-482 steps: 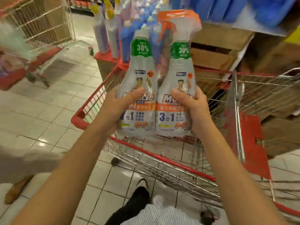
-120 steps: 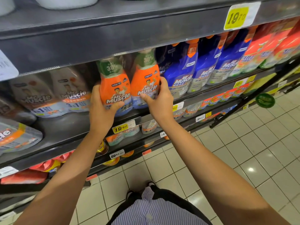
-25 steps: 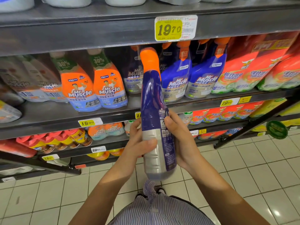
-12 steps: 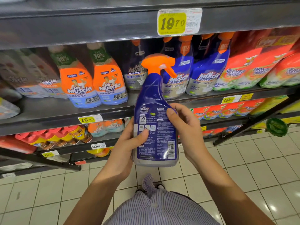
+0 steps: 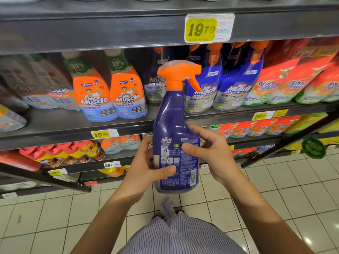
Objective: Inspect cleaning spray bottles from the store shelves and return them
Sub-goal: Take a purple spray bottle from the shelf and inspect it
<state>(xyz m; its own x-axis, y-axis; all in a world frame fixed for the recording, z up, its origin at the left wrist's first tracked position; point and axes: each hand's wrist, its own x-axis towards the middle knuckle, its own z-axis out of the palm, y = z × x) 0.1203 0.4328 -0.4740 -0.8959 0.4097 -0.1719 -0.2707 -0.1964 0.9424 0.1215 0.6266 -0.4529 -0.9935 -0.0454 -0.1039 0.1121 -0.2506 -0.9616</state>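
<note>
A dark blue spray bottle (image 5: 172, 125) with an orange trigger head stands upright in front of the shelf, its back label facing me. My left hand (image 5: 146, 169) grips its lower left side, thumb across the label. My right hand (image 5: 211, 153) holds the right side, thumb on the label and fingers behind the bottle. On the middle shelf (image 5: 55, 125) behind it stand more blue spray bottles (image 5: 233, 83) and two orange-labelled refill packs (image 5: 111, 96).
Red and green refill packs (image 5: 286, 83) fill the shelf's right end, pale packs (image 5: 36, 94) its left. Lower shelves hold red-capped cans (image 5: 60, 154) and more packs. A yellow price tag (image 5: 201, 30) hangs on the shelf above. White tiled floor (image 5: 275, 189) lies below.
The bottle has turned from side-on to back label facing me and now sits slightly higher. My right thumb has shifted onto the label.
</note>
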